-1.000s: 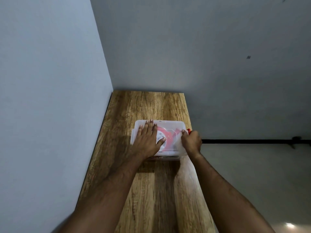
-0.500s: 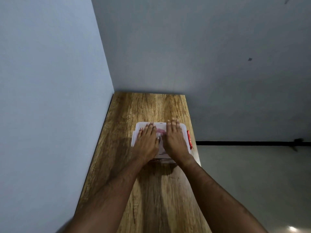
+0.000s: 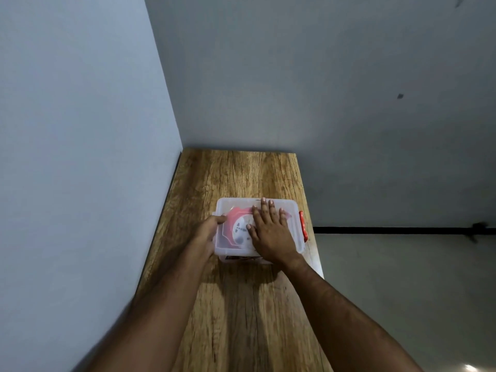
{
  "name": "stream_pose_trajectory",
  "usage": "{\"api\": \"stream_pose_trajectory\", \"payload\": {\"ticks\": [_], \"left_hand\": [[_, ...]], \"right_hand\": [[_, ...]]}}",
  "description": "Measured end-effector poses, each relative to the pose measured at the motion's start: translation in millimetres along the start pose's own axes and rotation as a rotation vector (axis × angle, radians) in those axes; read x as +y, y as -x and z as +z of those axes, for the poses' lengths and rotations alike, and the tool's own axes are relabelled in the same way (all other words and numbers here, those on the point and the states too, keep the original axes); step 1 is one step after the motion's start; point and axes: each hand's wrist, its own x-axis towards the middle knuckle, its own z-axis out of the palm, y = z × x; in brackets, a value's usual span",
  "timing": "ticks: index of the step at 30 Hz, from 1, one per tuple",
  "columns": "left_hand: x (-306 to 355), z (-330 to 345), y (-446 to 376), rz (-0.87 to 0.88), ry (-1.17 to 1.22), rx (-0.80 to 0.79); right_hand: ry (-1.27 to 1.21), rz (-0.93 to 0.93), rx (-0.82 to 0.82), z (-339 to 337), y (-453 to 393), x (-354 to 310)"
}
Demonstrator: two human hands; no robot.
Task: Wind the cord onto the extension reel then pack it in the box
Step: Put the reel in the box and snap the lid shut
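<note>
The clear box point(image 3: 259, 228) sits on the counter point(image 3: 241, 304), long side running left to right, the red-and-white reel point(image 3: 239, 228) lying flat inside under its lid. My right hand point(image 3: 271, 234) presses flat on the lid, fingers straight. My left hand point(image 3: 206, 232) curls round the box's left edge, its grip closed there.

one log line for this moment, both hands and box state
left hand: grips box's left edge | right hand: flat on lid | reel: inside box | red latch: right side
</note>
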Motion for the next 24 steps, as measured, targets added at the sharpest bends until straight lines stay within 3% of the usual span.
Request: {"api": "stream_pose_trajectory", "payload": {"ticks": [3,7,10,15,18,21,24], "left_hand": [[2,-2,-3,0.035,-0.032,0.058],[-7,12,3,0.509,-0.431,0.423],[-16,20,10,0.682,-0.587,0.532],[-16,20,13,0.751,-0.551,0.538],[-20,23,11,0.8,-0.646,0.538],[-23,28,6,0.897,-1.146,0.582],[-26,31,3,1.081,-1.588,0.342]], "right_hand": [[-0.009,0.004,0.004,0,0,0],[-0.029,0.012,0.012,0,-2,-1],[-0.028,0.016,0.015,0,-2,-2],[-0.03,0.022,0.016,2,0,-2],[-0.037,0.025,0.011,2,-1,-4],[-0.034,0.03,0.013,0,-1,-4],[-0.028,0.032,0.006,-1,0,-5]]}}
